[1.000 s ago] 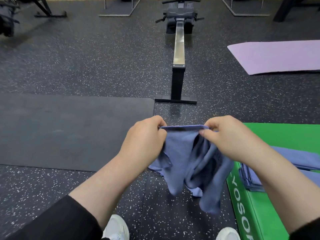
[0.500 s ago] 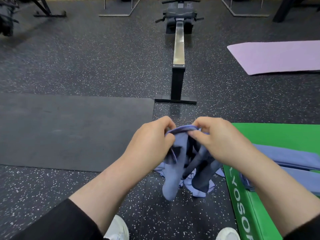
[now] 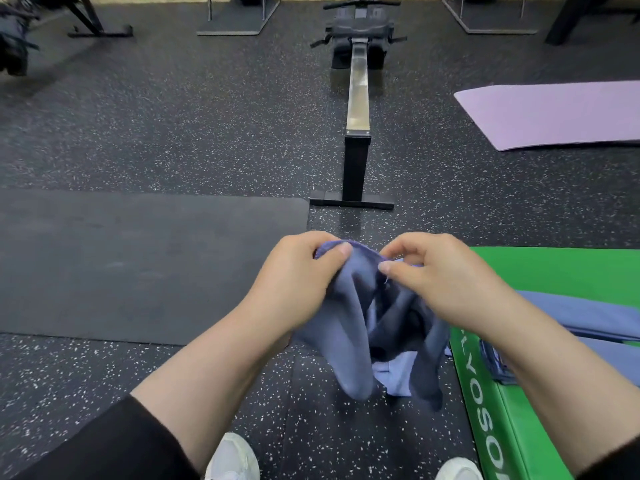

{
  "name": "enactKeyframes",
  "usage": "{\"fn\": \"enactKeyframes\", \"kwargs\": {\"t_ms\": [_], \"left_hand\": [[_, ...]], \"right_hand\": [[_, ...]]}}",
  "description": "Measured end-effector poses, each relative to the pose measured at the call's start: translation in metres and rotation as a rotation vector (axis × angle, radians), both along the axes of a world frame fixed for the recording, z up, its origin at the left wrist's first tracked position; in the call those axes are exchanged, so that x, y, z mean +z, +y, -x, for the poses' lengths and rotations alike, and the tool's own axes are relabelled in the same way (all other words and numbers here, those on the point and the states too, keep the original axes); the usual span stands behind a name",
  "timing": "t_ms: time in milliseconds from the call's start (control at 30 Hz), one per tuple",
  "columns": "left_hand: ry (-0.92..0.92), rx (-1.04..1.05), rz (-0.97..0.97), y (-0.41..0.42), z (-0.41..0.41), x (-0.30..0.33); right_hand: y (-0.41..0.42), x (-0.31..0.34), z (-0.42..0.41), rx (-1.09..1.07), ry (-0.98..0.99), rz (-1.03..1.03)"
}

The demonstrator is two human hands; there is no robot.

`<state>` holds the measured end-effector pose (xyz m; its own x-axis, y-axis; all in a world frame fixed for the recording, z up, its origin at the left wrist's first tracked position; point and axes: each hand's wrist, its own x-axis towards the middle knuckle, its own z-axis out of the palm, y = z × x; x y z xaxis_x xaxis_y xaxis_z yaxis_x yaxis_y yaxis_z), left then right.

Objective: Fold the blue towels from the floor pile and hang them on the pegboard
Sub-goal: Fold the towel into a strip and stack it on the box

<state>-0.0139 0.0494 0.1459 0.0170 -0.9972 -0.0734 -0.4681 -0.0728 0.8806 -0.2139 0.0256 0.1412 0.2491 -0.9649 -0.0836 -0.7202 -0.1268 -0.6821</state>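
We are holding the blue towel (image 3: 349, 317) bunched in the air above the speckled floor (image 3: 207, 133), our left hand (image 3: 298, 282) gripping its top edge with thumb over the cloth and our right hand (image 3: 440, 282) pinching the same edge close beside it. The towel is hanging limp in deep folds, so we are judging it light, soft and floppy; we are thinking the corners of that top hem are the best places to take hold, to spread it flat. More blue towels (image 3: 568, 313) are lying on the green mat (image 3: 554, 268) just to our right. The rowing machine (image 3: 356, 109) is standing ahead, well apart, and the black mat (image 3: 138, 265) is lying to the left. No pegboard is showing.
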Motion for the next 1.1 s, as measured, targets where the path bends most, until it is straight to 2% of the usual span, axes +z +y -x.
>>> {"fn": "enactKeyframes", "kwargs": {"t_ms": [133,233,333,467,567,700,967,1100], "left_hand": [[0.213,0.153,-0.040,-0.001,-0.004,-0.002],[0.266,0.228,-0.021,0.000,-0.004,-0.003],[0.276,0.216,-0.029,0.001,-0.002,-0.001],[0.155,0.151,-0.017,0.004,0.003,0.002],[0.035,0.088,0.019,0.008,0.007,0.004],[0.021,0.040,0.033,0.013,0.015,0.004],[-0.096,0.071,0.084,0.009,0.019,0.002],[-0.238,0.016,0.208,0.013,0.020,-0.004]], "right_hand": [[-0.002,-0.004,0.007,-0.115,-0.147,-0.116],[-0.003,-0.009,0.007,-0.213,-0.332,-0.186],[-0.002,-0.006,0.003,-0.292,-0.576,-0.296],[0.001,-0.002,-0.003,-0.328,-0.816,-0.473],[0.003,-0.002,-0.007,-0.360,-0.860,-0.526],[0.010,-0.002,-0.018,-0.378,-0.889,-0.561],[0.021,0.004,-0.037,-0.244,-1.113,-0.648],[0.022,0.007,-0.037,-0.259,-1.181,-0.658]]}}
